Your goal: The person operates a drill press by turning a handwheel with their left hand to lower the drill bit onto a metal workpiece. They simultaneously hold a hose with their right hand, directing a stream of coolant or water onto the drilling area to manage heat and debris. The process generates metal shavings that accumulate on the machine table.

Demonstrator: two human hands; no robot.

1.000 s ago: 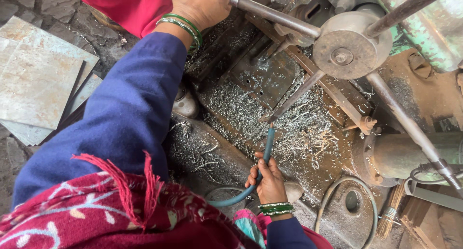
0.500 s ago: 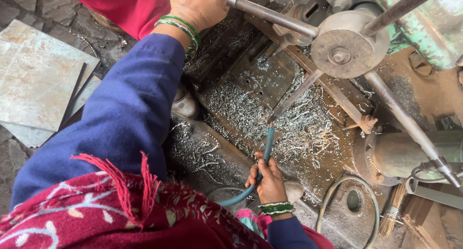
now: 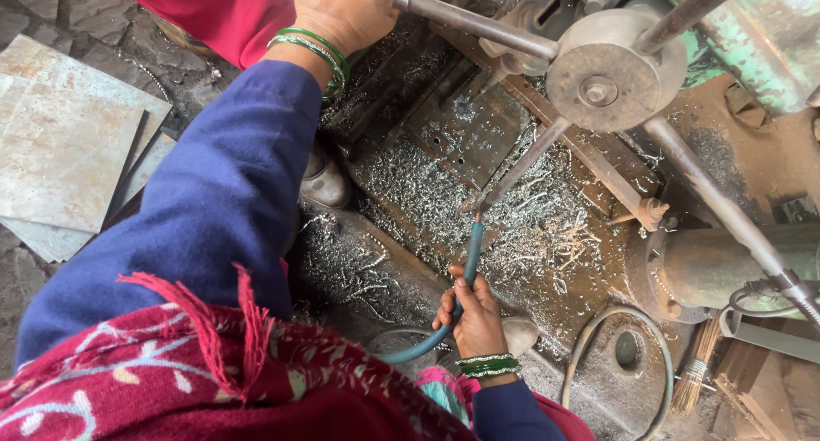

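My left hand [image 3: 342, 10], with green bangles at the wrist and a blue sleeve, is closed around a steel lever bar [image 3: 478, 23] at the top. The bar runs to the round hub [image 3: 608, 75] of a drilling machine. My right hand [image 3: 474, 317] grips a teal hose [image 3: 471, 255] at the lower middle. The hose tip points up at the spot where a thin rod or bit [image 3: 521, 163] meets the machine table [image 3: 465, 125]. Metal shavings [image 3: 427, 181] cover that table.
Rusty metal sheets [image 3: 68, 151] are stacked on the stone floor at the left. A grey hose [image 3: 589, 351] loops at the lower right beside a small brush [image 3: 696, 373]. More lever spokes [image 3: 717, 202] stick out from the hub. Someone in red cloth [image 3: 222, 14] is at the top.
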